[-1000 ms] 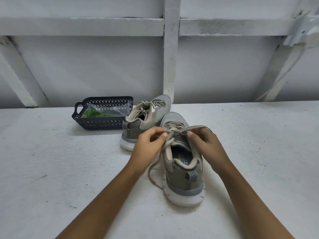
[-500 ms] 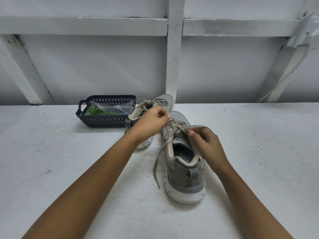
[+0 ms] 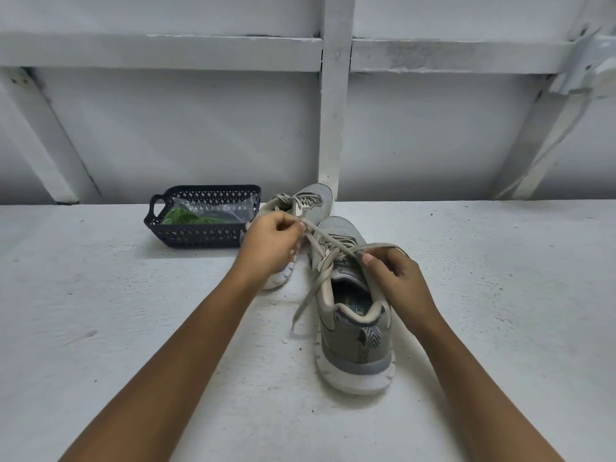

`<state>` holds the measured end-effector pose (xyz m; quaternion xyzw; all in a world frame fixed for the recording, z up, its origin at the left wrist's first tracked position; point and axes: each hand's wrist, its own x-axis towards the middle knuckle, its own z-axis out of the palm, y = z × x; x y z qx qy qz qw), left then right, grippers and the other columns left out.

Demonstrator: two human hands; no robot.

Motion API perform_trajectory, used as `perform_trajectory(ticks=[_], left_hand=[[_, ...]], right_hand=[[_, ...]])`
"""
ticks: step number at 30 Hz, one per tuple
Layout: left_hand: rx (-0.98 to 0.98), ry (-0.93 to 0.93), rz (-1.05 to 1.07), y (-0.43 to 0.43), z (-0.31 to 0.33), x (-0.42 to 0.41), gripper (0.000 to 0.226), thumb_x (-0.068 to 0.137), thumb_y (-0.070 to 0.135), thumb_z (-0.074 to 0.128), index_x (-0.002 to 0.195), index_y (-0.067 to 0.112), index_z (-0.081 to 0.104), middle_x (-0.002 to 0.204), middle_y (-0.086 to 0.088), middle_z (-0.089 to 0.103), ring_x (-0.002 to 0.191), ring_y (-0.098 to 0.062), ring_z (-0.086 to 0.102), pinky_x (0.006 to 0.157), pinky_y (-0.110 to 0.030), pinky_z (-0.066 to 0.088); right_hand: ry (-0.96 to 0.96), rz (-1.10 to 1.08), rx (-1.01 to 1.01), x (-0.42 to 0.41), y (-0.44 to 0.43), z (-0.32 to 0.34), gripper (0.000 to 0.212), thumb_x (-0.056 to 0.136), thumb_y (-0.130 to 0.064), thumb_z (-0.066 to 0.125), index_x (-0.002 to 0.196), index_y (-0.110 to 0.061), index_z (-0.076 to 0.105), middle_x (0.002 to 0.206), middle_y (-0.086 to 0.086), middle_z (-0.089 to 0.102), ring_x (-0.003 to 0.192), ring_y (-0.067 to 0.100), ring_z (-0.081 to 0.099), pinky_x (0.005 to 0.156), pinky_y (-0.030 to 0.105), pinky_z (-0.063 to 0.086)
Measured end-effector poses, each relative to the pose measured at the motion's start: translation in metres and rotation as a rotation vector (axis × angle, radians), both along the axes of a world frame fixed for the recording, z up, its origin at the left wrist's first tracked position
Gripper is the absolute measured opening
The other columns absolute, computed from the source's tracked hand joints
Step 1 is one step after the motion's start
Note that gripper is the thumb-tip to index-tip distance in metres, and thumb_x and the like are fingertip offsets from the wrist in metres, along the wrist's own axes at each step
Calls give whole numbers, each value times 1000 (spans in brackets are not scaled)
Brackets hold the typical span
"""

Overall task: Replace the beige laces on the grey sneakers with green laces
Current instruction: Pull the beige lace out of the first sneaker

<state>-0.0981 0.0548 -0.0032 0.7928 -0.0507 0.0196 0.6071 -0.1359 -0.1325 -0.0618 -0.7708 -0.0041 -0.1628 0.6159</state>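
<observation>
Two grey sneakers stand on the white surface. The near sneaker (image 3: 353, 328) points away from me, heel towards me. My left hand (image 3: 271, 243) pinches one strand of its beige lace (image 3: 320, 261) up and to the left. My right hand (image 3: 396, 278) holds the other strand by the shoe's collar. A loose lace end trails down the shoe's left side to the surface. The far sneaker (image 3: 310, 203) sits behind, partly hidden by my left hand, still with beige laces. Green laces (image 3: 186, 216) lie in a clear bag inside a dark basket (image 3: 200, 233).
The basket stands at the back left, touching the far sneaker. A white wall with a vertical post (image 3: 335, 111) and slanted braces rises right behind the shoes. Bare white surface (image 3: 100, 328) spreads left, right and in front.
My left hand has moved up and to the left, away from the shoe's tongue, drawing the beige lace strand out with it. The right hand has stayed at the collar.
</observation>
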Motion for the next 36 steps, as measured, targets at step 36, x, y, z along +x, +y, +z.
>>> perform_trajectory(ticks=[36], left_hand=[[-26, 42, 58, -6, -11, -12, 22, 94, 13, 52, 73, 12, 59, 65, -1, 52, 51, -9, 43, 50, -24, 37]], right_hand=[[16, 2, -17, -1, 1, 3, 8, 90, -16, 60, 87, -18, 67, 89, -9, 66, 78, -9, 58, 69, 5, 44]])
